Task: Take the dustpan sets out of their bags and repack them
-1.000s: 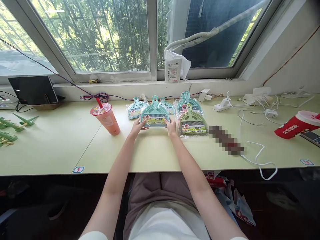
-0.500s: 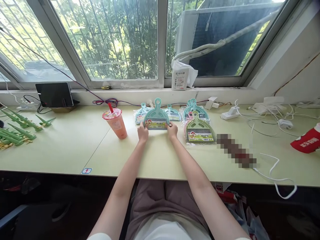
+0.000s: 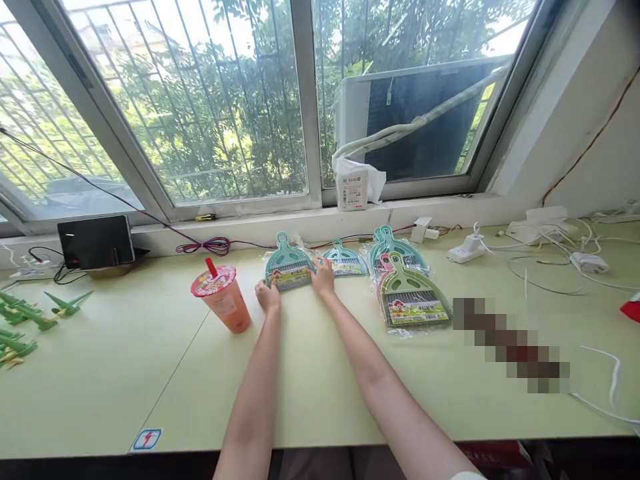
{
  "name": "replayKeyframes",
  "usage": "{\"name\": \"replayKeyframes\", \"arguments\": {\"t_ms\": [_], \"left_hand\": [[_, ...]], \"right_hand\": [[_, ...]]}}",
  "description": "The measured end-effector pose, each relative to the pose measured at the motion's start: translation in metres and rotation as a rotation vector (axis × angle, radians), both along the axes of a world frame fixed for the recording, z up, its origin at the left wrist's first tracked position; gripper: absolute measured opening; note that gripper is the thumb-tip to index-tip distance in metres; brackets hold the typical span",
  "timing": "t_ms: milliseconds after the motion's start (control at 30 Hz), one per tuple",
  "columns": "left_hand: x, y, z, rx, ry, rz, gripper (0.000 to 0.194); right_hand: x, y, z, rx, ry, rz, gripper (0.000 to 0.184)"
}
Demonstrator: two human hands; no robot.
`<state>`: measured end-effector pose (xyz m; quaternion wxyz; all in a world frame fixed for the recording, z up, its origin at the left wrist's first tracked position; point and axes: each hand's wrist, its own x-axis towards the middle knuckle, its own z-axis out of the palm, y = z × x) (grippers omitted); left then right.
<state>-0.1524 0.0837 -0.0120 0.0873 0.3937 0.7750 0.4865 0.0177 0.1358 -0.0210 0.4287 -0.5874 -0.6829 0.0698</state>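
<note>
A teal mini dustpan-and-brush set (image 3: 289, 267) lies at the back of the table, over the spot where another teal set lay. My left hand (image 3: 269, 295) grips its lower left edge. On its right edge are the fingers of my right hand (image 3: 323, 277), curled around the corner. Just right of that hand sits a smaller-looking teal dustpan set (image 3: 344, 257). Further right, a stack of wrapped teal dustpan sets (image 3: 400, 248) stands behind a green dustpan set (image 3: 414, 293), with a bit of pink showing between them.
An orange drink cup (image 3: 229, 303) with a red straw stands close to my left hand. A tablet (image 3: 96, 243) leans at the back left near green plant-like pieces (image 3: 25, 313). White plugs and cables (image 3: 467, 248) lie at the right, and a blurred-out object (image 3: 510, 343) lies before them.
Both hands have carried the teal dustpan set back and left, onto the left-hand set. My view has tilted up, so the table sits lower in the picture.
</note>
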Motion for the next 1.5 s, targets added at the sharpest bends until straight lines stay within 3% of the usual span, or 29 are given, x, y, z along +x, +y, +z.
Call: {"name": "replayKeyframes", "arguments": {"t_ms": [133,333,700,933,1067,1167,1300,1400,1500], "left_hand": [[0.002,0.0,0.001,0.026,0.014,0.021,0.053],[0.009,-0.001,0.003,-0.05,0.104,0.037,0.043],[0.011,-0.011,-0.004,-0.056,-0.011,0.08,0.032],[0.013,-0.014,-0.006,0.003,0.019,0.094,0.04],[0.025,-0.029,0.004,0.195,0.17,0.067,0.05],[0.045,-0.05,0.014,0.403,0.301,-0.053,0.046],[0.077,-0.077,0.019,0.487,0.39,-0.321,0.035],[0.093,-0.088,0.017,0.466,0.427,-0.5,0.028],[0.098,-0.088,0.014,0.402,0.457,-0.644,0.023]], "right_hand": [[-0.006,0.001,0.003,-0.055,-0.124,0.037,0.048],[-0.007,-0.005,0.006,-0.07,-0.219,0.061,0.049],[0.0,-0.017,0.002,-0.067,-0.137,0.094,0.048],[0.002,-0.038,0.017,0.104,-0.153,0.083,0.052],[0.002,-0.074,0.027,0.211,-0.221,0.173,0.048],[0.005,-0.104,0.036,0.258,-0.242,0.194,0.045],[0.046,-0.129,0.065,0.264,-0.242,0.124,0.042],[0.117,-0.133,0.09,0.147,-0.197,-0.116,0.035],[0.202,-0.136,0.096,-0.098,-0.264,-0.365,0.025]]}}
